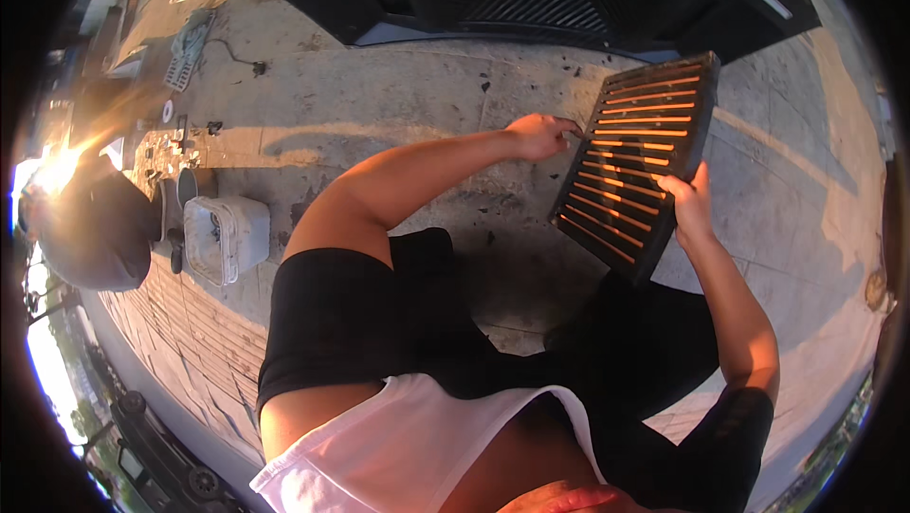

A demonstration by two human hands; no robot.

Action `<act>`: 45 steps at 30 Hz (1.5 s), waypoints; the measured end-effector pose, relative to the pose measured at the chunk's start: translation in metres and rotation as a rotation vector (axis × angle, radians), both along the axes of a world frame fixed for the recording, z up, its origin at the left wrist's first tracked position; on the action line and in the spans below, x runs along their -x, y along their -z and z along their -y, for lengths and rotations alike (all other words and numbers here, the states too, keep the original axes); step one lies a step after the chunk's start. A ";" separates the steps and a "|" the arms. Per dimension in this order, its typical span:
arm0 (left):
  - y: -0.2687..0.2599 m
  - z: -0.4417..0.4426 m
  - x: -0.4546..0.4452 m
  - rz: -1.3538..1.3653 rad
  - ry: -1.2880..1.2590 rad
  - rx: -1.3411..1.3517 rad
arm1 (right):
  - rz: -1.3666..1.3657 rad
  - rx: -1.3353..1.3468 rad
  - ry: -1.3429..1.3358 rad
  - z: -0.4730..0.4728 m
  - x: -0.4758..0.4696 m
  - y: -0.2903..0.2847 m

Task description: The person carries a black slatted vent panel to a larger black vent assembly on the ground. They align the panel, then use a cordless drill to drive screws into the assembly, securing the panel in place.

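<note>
My right hand (691, 201) grips a black slatted grille (635, 152) by its right edge, thumb on the front face and the other fingers behind. The grille is held tilted above the concrete floor, and low sun colours its slats or gaps orange. Beside the grille's left edge, my left hand (542, 137) has its index finger stretched toward the frame; whether the fingertip touches is unclear. Nothing shows in that hand. Beyond both hands stands a large black panel (455, 4) with a louvred middle section. Dark flakes (490, 236) are scattered on the floor below.
At left, a white plastic bucket (245, 235) stands near a dark rounded shape (96, 228) partly lost in sun glare. Small parts (170, 147) lie beyond it. A cable (231, 51) runs near a perforated strip (179, 72) with cloth. A vehicle (167, 456) shows at lower left.
</note>
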State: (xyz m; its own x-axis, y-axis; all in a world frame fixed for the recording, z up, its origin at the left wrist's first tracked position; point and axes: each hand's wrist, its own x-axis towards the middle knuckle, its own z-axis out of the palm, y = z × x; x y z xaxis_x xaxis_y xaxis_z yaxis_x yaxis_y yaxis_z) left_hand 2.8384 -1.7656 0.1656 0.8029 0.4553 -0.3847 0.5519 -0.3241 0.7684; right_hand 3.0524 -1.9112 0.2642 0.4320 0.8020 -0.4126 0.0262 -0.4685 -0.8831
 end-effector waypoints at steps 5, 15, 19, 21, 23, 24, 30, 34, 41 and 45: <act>-0.062 0.027 -0.064 0.212 0.091 0.103 | 0.023 -0.011 0.031 0.010 -0.016 -0.004; -0.027 0.031 -0.048 0.065 0.218 -0.042 | 0.065 -0.076 0.032 0.007 0.004 -0.003; 0.014 0.021 -0.016 -0.097 0.274 -0.088 | 0.037 -0.088 0.001 0.009 0.000 -0.012; 0.027 0.023 -0.010 -0.138 0.279 -0.045 | 0.028 -0.096 0.007 0.010 0.001 -0.008; 0.038 0.022 -0.005 -0.157 0.276 -0.011 | 0.043 -0.078 -0.013 0.009 0.001 -0.008; 0.037 0.022 -0.006 -0.160 0.275 -0.017 | 0.045 -0.074 -0.012 0.009 -0.001 -0.007; 0.042 0.015 -0.013 -0.126 0.212 0.036 | 0.034 -0.072 -0.011 0.010 -0.003 -0.005; 0.048 0.016 -0.013 -0.105 0.216 0.006 | 0.013 -0.076 -0.010 0.010 -0.003 -0.007; 0.050 0.017 -0.013 -0.110 0.226 0.031 | 0.053 -0.059 -0.023 0.010 -0.006 -0.005; 0.051 0.016 -0.013 -0.104 0.240 0.029 | 0.065 -0.071 -0.025 0.011 -0.008 -0.002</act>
State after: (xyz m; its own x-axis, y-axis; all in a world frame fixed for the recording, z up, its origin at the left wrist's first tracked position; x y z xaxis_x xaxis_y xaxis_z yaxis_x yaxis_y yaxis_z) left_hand 2.8513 -1.7820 0.1144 0.8421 0.2442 -0.4808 0.5383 -0.4343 0.7222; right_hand 3.0601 -1.9219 0.2658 0.4358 0.8390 -0.3258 0.0956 -0.4030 -0.9102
